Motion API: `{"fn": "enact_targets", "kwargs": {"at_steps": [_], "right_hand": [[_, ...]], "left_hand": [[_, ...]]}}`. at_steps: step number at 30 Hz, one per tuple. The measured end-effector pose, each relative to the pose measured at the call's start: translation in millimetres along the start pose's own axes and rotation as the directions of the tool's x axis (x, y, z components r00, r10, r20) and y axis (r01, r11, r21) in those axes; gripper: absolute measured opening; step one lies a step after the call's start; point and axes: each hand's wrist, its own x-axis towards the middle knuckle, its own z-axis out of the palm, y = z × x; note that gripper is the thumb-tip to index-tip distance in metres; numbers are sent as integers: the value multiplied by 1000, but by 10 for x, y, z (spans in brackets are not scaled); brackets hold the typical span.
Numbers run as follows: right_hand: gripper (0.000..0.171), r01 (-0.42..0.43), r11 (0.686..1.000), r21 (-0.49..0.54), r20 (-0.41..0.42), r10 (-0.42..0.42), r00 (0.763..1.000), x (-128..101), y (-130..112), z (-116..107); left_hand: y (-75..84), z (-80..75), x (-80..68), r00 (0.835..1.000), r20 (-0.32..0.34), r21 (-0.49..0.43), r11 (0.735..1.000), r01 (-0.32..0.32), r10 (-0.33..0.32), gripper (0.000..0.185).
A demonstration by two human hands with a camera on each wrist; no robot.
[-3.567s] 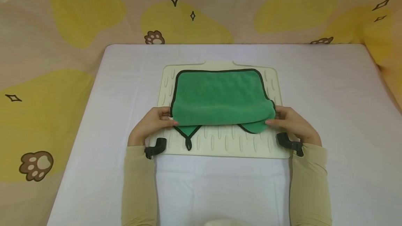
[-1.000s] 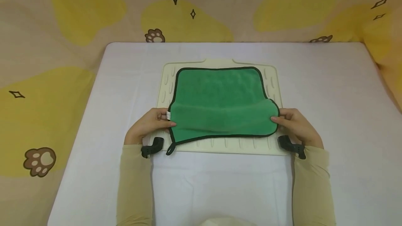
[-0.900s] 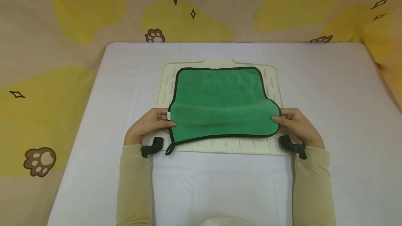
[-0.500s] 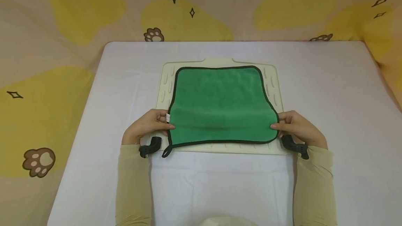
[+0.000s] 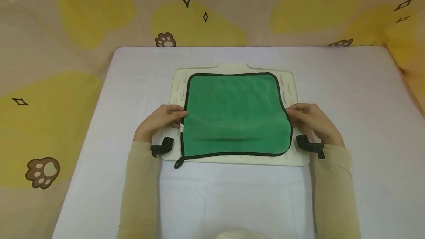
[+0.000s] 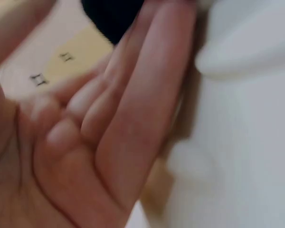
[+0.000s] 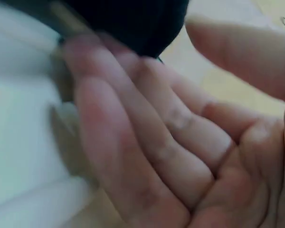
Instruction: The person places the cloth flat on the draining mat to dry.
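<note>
- A green towel (image 5: 235,115) with dark trim lies spread over a cream ribbed mat (image 5: 299,159) at the middle of the white desk (image 5: 358,121); its hanging loop trails at 7 o'clock.
- The left hand (image 5: 162,121) touches the towel's 9 o'clock edge and the right hand (image 5: 310,119) its 3 o'clock edge, fingers loosely extended, neither clearly pinching.
- Judged from this, the flattening looks nearly done: one shallow crease near the front edge is left.

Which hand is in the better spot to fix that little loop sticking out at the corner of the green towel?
Probably the left hand. It rests at the green towel's left edge, and the loop hangs off the near left corner, just below it. The right hand is across the towel.
</note>
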Motion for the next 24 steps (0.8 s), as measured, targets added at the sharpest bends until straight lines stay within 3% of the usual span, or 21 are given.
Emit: {"fn": "enact_targets", "kwargs": {"at_steps": [6,12,17,24], "right_hand": [[40,-41,997,-62,-101,34,994,353,-152,-74],[35,-58,987,-150,-175,31,984,655,-227,-114],[37,-42,978,-203,-206,0,979,814,-276,-78],[31,-34,983,-183,-246,-13,969,906,-240,-53]], "left_hand": [[211,-49,338,988,-125,-24,996,84,-87,39],[335,-24,560,977,-210,-55,998,30,-41,31],[363,-19,645,962,-268,4,999,47,-44,25],[358,-36,671,965,-261,13,999,39,-34,27]]}}
